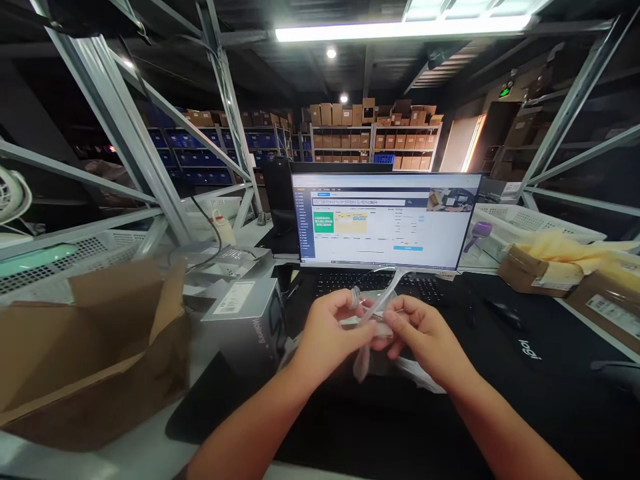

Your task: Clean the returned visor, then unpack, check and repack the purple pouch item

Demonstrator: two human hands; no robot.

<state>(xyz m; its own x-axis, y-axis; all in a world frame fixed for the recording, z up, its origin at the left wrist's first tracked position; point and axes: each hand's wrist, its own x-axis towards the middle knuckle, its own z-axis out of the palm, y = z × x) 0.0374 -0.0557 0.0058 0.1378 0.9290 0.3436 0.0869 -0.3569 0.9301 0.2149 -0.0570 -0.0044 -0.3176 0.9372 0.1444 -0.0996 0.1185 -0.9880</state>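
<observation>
1. The left hand (333, 330) is closed around a small clear plastic packet (373, 313), pinching it between thumb and fingers above the near middle of the desk (150, 447).
2. The right hand (423, 333) grips the same packet from the right side, its fingers curled on the plastic; the two hands meet over it.
3. The packet is held in the air just in front of the black keyboard (380, 285), with a loose flap of plastic hanging down below the hands. What it holds is too blurred to tell.
4. Beyond the keyboard stands a lit monitor (385, 217).
5. A black desk mat (550, 373) lies under the hands and reaches to the right.
6. To the left sits a grey product box (250, 320), and farther left an open cardboard carton (85, 347).
7. At far right, a brown parcel (535, 273) lies with yellow material on it.
</observation>
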